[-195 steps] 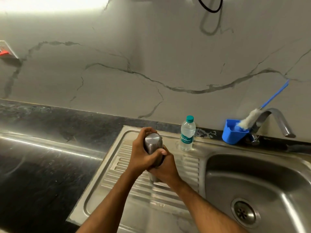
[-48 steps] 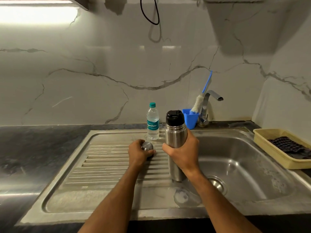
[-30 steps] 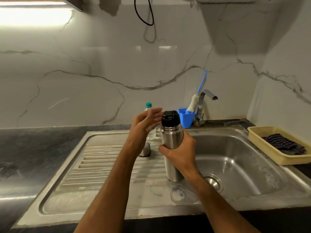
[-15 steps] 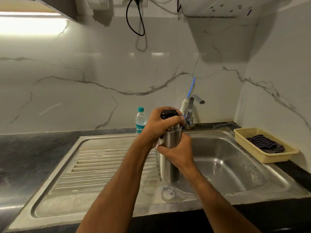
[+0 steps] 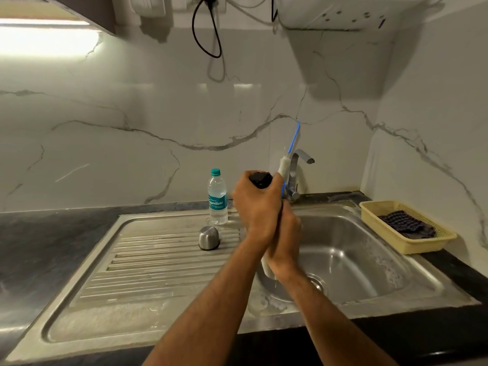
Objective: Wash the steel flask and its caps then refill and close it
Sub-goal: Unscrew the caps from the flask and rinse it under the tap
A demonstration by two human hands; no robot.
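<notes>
Steel flask (image 5: pixel 266 268), one, upright over sink (image 5: pixel 369 273) edge: right hand (image 5: pixel 286 241) grips body, left hand (image 5: pixel 254 207) grips black inner cap (image 5: pixel 260 179). One steel outer cap (image 5: pixel 209 237) on drainboard; one water bottle (image 5: pixel 217 198).

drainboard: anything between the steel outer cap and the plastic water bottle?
Head view: nothing; only bare ribbed drainboard separates the steel cap from the water bottle just behind it.

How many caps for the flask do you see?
2: the steel cap stands on the draining board; the black cap is on the flask, gripped by the left hand.
</notes>
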